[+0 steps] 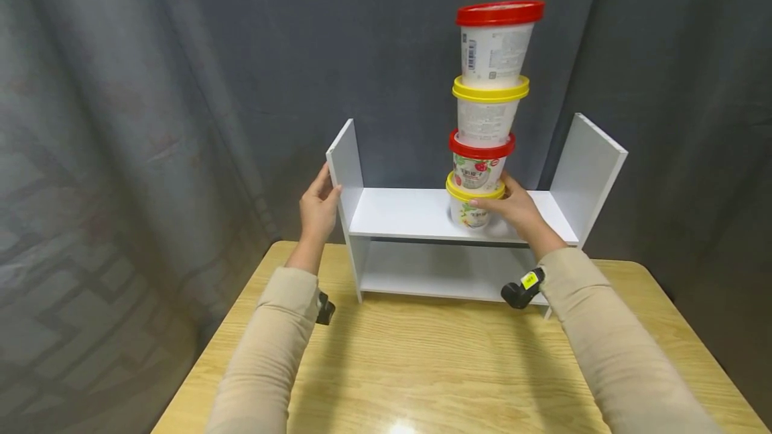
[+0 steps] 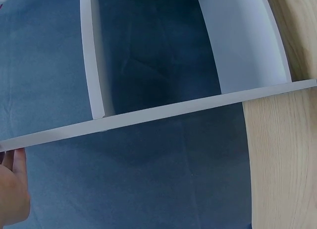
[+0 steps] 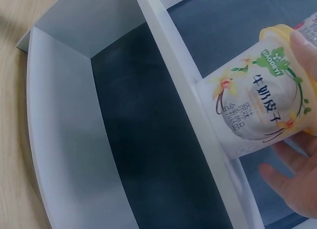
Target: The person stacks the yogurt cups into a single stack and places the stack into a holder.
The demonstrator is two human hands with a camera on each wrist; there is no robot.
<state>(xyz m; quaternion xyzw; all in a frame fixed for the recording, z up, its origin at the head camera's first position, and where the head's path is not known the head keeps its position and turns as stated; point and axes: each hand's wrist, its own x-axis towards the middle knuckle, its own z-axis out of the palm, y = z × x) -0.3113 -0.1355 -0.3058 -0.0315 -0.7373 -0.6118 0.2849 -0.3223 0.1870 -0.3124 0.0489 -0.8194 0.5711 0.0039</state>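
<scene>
Several white paper tubs stand stacked on the upper board of a small white shelf (image 1: 398, 211). Lowest is a yellow-lidded tub (image 1: 467, 214) with printed flowers (image 3: 262, 90). My right hand (image 1: 512, 206) grips it near its lid, thumb across the front and fingers at the far side (image 3: 297, 174). Above it come a red-lidded tub (image 1: 473, 173), another yellow-lidded tub (image 1: 487, 119) and a larger red-lidded tub (image 1: 497, 52) on top. On the other side, my left hand (image 1: 318, 209) touches the outside of the left upright panel (image 1: 346, 159) with its fingers (image 2: 20, 164).
The shelf stands on a wooden table (image 1: 422, 353) before a dark grey curtain (image 1: 301, 52). Its right upright panel (image 1: 588, 173) rises beside the stack. A lower board (image 1: 422, 270) runs beneath the upper one. A black camera (image 1: 521, 290) hangs from the right wrist.
</scene>
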